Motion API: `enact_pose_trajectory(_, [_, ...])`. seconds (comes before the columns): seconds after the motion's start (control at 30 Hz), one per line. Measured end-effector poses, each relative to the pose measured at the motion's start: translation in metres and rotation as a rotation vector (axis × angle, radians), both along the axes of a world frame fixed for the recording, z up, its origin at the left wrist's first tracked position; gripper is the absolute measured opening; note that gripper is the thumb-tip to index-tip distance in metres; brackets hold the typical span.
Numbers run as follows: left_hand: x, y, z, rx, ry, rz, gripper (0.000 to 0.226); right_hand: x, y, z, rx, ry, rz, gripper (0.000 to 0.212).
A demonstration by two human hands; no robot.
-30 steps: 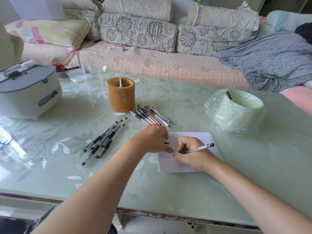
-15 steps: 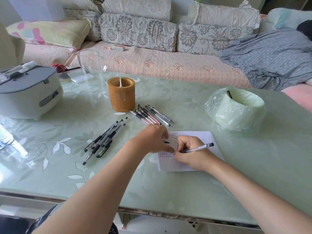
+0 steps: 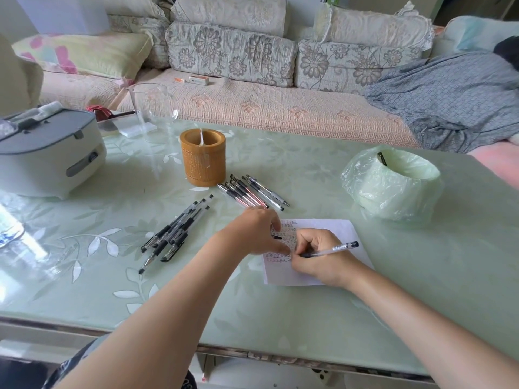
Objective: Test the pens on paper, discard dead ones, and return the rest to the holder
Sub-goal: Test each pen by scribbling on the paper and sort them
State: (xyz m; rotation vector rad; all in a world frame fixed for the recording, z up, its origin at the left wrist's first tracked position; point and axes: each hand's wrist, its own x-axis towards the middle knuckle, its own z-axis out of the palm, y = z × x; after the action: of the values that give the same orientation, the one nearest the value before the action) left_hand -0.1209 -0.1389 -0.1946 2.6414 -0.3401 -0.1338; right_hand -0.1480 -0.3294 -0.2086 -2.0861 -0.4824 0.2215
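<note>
A white paper (image 3: 346,228) with rows of small scribbles lies on the table. My right hand (image 3: 317,261) grips a clear pen (image 3: 334,248) with its tip on the lower scribble row. My left hand (image 3: 252,230) rests on the paper's left edge, fingers curled, and a small black pen cap (image 3: 277,237) pokes out beneath it. Several black pens (image 3: 174,231) lie in a loose bunch to the left. Several more pens (image 3: 252,192) lie beside the brown cylindrical holder (image 3: 202,160). A small bin lined with a green bag (image 3: 393,189) stands at the right, a dark pen (image 3: 381,158) sticking out of it.
A grey-lidded white appliance (image 3: 47,155) sits at the far left, with a clear glass jug (image 3: 153,110) behind the holder. The table's metal front edge (image 3: 252,355) runs below my arms. A sofa with cushions and a grey blanket (image 3: 449,99) lies beyond.
My right hand has shifted the pen tip slightly along the lower scribble row. My left hand has stayed on the paper.
</note>
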Motion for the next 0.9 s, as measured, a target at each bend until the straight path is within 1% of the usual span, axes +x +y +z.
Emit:
enact_pose_trajectory(0.5, [-0.0002,-0.0002,-0.0005,-0.001,0.002,0.005,0.059,-0.0017,0.0015,0.0024,0.032,-0.023,-0.004,0.020])
enact_pose_trajectory(0.9, [-0.0007,-0.0010,0.0026,0.003,0.003,0.017,0.059,-0.0017,-0.0004,0.0033,0.018,0.026,0.021,0.019])
